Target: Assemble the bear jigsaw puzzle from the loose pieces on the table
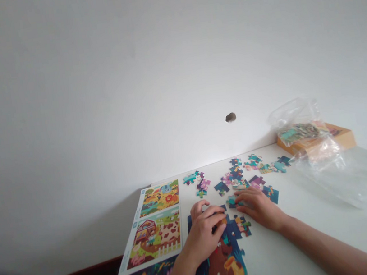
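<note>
A partly assembled jigsaw puzzle [220, 264] with a brown bear and a yellow honey pot lies on the white table. My left hand [205, 230] rests over its upper part, fingers bent and apart, covering some of the picture. To the right, my right hand [258, 206] has its fingertips and thumb around a teal puzzle piece [231, 202], which it partly hides. A joined piece [243, 225] sticks out from the puzzle's right edge below that hand. Loose puzzle pieces [236, 173] in teal, purple and dark blue are spread beyond both hands.
Along the left side lies a reference sheet [156, 232] with farm, safari and dark forest pictures. At the back right, clear plastic bags [328, 149], one containing pieces, lie on and beside an orange box [345, 136]. A white wall [163, 90] with a small hole [230, 117] stands behind the table [319, 227].
</note>
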Demonstrator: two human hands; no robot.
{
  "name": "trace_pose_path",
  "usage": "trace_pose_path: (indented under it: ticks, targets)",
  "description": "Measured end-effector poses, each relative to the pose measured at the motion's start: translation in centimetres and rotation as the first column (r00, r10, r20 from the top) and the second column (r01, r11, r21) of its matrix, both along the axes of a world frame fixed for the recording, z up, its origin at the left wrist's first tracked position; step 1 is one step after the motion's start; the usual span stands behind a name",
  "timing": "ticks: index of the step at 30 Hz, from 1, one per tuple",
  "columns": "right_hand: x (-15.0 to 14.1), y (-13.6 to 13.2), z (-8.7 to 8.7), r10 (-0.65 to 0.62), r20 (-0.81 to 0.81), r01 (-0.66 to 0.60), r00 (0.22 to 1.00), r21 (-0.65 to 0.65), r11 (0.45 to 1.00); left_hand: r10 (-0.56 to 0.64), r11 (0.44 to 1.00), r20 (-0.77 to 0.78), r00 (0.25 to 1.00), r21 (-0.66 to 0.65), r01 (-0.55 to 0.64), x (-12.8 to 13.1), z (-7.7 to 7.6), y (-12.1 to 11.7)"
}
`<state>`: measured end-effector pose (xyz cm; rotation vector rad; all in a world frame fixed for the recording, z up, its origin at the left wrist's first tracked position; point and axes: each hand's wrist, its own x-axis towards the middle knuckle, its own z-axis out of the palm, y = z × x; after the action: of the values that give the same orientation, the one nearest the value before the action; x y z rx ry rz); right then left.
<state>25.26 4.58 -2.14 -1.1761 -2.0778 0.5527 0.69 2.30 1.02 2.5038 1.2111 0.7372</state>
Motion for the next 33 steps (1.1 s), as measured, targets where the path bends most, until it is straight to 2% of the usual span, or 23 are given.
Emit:
trace_pose_path:
  ticks: [7,14,23,33]
  targets:
    - [0.3,0.4,-0.6,-0.085,0.059,0.083,0.995,0.027,0.996,-0.002,1.000,-0.005,1.000,-0.016,0.002,0.0,0.0,0.0]
    - [1.1,1.5,-0.9,-0.235,0.163,0.222,0.958,0.092,0.971,-0.002,1.000,0.000,1.000,-0.018,0.002,-0.1,-0.1,0.0]
    - [1.4,1.7,-1.5,-0.228,0.070,0.220,0.971,0.104,0.970,0.007,0.999,-0.013,1.000,-0.045,-0.008,0.0,0.1,0.0]
    - [1.2,1.4,-0.7,-0.221,0.083,0.216,0.972,0.060,0.975,0.008,0.999,-0.026,1.000,-0.037,-0.008,-0.1,-0.1,0.0]
